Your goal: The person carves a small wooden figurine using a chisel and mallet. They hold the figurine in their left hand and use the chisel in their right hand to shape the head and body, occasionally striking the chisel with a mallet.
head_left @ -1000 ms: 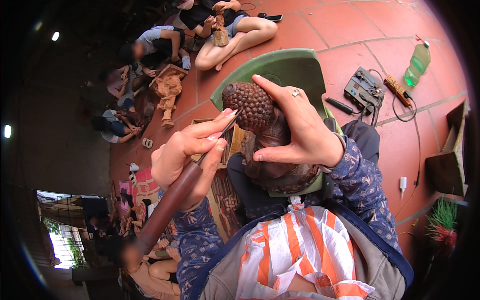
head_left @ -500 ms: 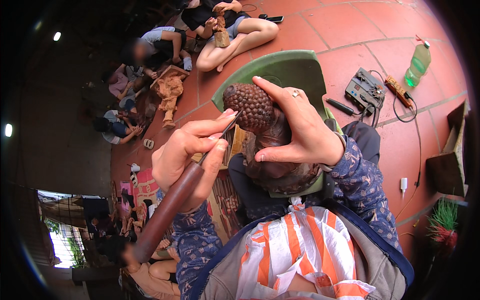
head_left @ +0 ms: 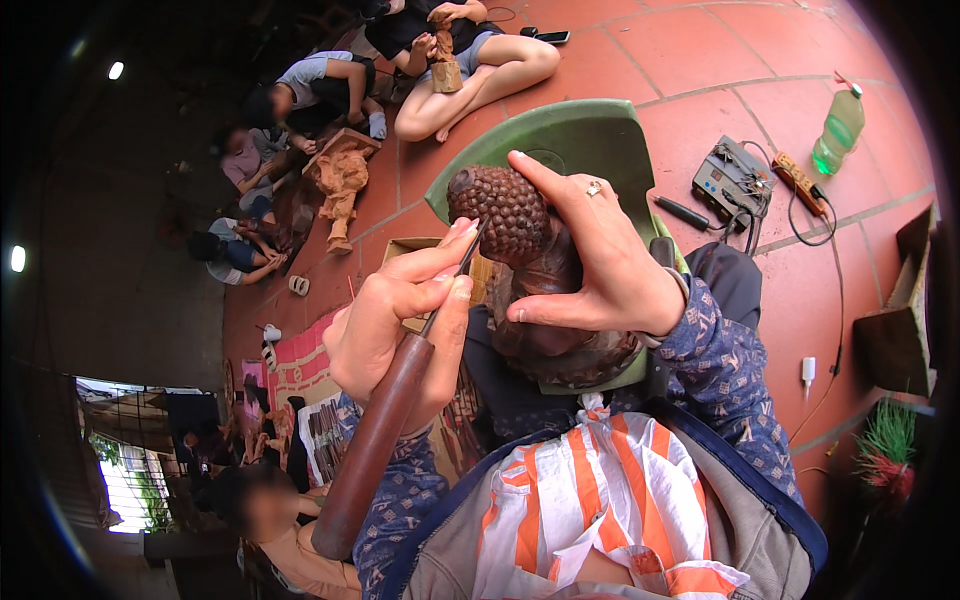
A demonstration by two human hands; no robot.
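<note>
1. Clear green-tinted plastic bottle (head_left: 838, 128) stands upright on the red tiled floor (head_left: 700, 60) at upper right, partly filled with greenish liquid. Label can't be made out.
2. Open brown cardboard box (head_left: 412, 250) lies on the floor just behind the left hand; contents hidden.
3. Dark brown carved wooden statue (head_left: 535, 270) with a bumpy, bead-textured rounded head sits centre frame, over the lap, in front of a green plastic chair (head_left: 585, 140).
4. Right hand (head_left: 600, 260) wraps the statue from the right side: index finger lies over the top of the bumpy head, thumb presses below it, ring on one finger. Fingers clenched around the statue.
5. Left hand (head_left: 400, 320) grips a carving chisel with a long reddish-brown round wooden handle (head_left: 375, 440); fingers closed around the handle's upper end, thumb and index pinched near the thin metal shank. The tip touches the left side of the statue's head.
6. Handle runs down-left past the patterned blue sleeve.
7. Small grey box-shaped electrical device (head_left: 732, 178) with cables lies on the floor right of the chair, near an orange power strip (head_left: 800, 183).
8. White plug adapter (head_left: 808, 370) on the floor at right.
9. Other people sit on the floor at upper left, near a pale unfinished wooden carving (head_left: 340, 190).
</note>
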